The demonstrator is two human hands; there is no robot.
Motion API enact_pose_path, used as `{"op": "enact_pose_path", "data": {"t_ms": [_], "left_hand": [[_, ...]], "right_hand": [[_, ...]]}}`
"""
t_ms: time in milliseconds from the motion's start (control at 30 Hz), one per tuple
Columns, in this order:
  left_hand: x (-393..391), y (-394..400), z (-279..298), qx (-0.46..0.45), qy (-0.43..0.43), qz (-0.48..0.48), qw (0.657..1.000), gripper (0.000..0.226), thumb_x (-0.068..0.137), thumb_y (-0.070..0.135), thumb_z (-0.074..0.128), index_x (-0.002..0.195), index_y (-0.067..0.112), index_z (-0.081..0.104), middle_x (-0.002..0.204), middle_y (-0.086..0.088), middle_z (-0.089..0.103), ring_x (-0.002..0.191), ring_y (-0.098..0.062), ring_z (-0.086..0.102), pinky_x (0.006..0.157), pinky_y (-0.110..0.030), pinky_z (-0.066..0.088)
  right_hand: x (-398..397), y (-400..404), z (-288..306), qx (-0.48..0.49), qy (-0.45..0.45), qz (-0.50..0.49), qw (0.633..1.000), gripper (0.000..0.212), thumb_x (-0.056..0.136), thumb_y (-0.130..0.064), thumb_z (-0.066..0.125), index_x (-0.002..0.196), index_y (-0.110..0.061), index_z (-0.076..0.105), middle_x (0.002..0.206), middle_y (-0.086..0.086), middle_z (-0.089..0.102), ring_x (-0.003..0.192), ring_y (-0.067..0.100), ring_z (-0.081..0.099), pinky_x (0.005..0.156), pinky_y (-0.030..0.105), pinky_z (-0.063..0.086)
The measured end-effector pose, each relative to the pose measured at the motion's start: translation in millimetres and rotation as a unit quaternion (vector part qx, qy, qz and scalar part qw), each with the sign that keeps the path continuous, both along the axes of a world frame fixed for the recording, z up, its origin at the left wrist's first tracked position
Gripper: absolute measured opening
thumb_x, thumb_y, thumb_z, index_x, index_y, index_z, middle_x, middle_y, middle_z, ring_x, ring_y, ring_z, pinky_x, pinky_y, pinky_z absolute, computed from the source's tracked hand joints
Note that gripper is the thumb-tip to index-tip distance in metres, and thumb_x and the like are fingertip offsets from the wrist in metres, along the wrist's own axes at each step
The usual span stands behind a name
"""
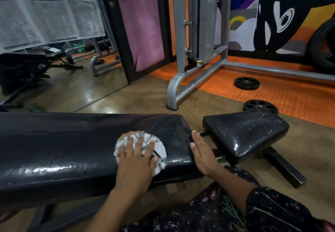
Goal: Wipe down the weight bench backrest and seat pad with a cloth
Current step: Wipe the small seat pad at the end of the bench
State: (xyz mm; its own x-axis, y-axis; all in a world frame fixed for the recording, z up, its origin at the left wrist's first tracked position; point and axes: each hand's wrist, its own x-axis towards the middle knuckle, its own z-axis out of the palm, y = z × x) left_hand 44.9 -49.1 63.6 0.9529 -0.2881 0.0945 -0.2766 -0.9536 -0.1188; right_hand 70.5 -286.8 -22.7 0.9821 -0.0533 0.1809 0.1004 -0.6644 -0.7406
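Observation:
The long black backrest (63,141) of the weight bench runs across the lower left, shiny and scuffed near its right end. A patterned white cloth (159,145) lies bunched on it near that end. My left hand (136,163) presses flat on the cloth, fingers spread. My right hand (203,154) rests flat, fingers together, against the backrest's right end, in the gap before the seat pad. The black wedge-shaped seat pad (244,134) sits to the right, dusty with white specks.
A grey steel machine frame (183,86) stands behind the bench. Two black weight plates (246,83) (260,106) lie on the orange mat and floor beyond the seat pad. A mirror (54,59) fills the left. The bench's foot bar (286,168) juts right.

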Motion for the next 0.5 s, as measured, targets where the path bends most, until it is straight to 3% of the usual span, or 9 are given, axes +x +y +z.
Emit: {"op": "enact_pose_path", "data": {"t_ms": [100,200,267,400,500], "left_hand": [[-10.3,-23.8,-6.3,0.007,0.024,-0.008,1.000,0.056,0.090,0.049,0.030,0.131,0.026,0.059,0.137,-0.015,0.056,0.129,-0.044,0.047,0.106,-0.053,0.019],[7.5,-40.4,-3.0,-0.016,0.032,-0.019,0.999,0.053,0.099,0.051,0.022,0.149,0.035,0.029,0.160,-0.008,0.021,0.147,-0.038,0.012,0.116,-0.052,0.002],[30.5,-32.9,3.1,-0.024,0.053,-0.003,0.998,0.055,0.100,0.052,0.020,0.152,0.037,0.013,0.163,-0.001,0.005,0.149,-0.030,-0.002,0.118,-0.050,-0.003],[43.8,4.3,18.1,-0.033,0.042,0.048,0.997,0.058,0.097,0.057,0.015,0.152,0.039,0.015,0.163,0.001,0.007,0.149,-0.028,0.001,0.119,-0.047,0.000],[9.2,10.4,12.4,-0.017,-0.001,0.047,0.999,0.079,0.080,0.062,-0.009,0.151,0.038,0.015,0.163,-0.004,0.007,0.149,-0.033,-0.002,0.116,-0.048,-0.005]], "right_hand": [[0.7,0.9,1.6,-0.006,0.011,0.001,1.000,0.055,0.104,-0.032,0.027,0.153,-0.013,0.013,0.161,-0.002,0.009,0.147,0.004,0.003,0.115,0.016,-0.001],[1.4,1.3,2.6,0.002,0.030,-0.004,1.000,0.056,0.104,-0.035,0.025,0.153,-0.014,0.010,0.162,-0.004,0.004,0.143,-0.001,-0.002,0.114,0.015,-0.004],[1.9,1.2,2.7,0.023,0.039,-0.011,0.999,0.057,0.103,-0.036,0.025,0.154,-0.014,0.010,0.162,-0.004,0.003,0.142,-0.002,-0.002,0.113,0.015,-0.004],[1.9,0.0,1.8,0.060,0.036,-0.027,0.997,0.057,0.103,-0.036,0.026,0.154,-0.014,0.011,0.162,-0.003,0.006,0.147,0.004,0.001,0.114,0.017,-0.001],[2.2,1.3,-0.7,0.081,0.036,-0.041,0.995,0.057,0.103,-0.037,0.027,0.154,-0.015,0.012,0.162,-0.004,0.008,0.147,0.004,0.003,0.114,0.017,0.001]]}}
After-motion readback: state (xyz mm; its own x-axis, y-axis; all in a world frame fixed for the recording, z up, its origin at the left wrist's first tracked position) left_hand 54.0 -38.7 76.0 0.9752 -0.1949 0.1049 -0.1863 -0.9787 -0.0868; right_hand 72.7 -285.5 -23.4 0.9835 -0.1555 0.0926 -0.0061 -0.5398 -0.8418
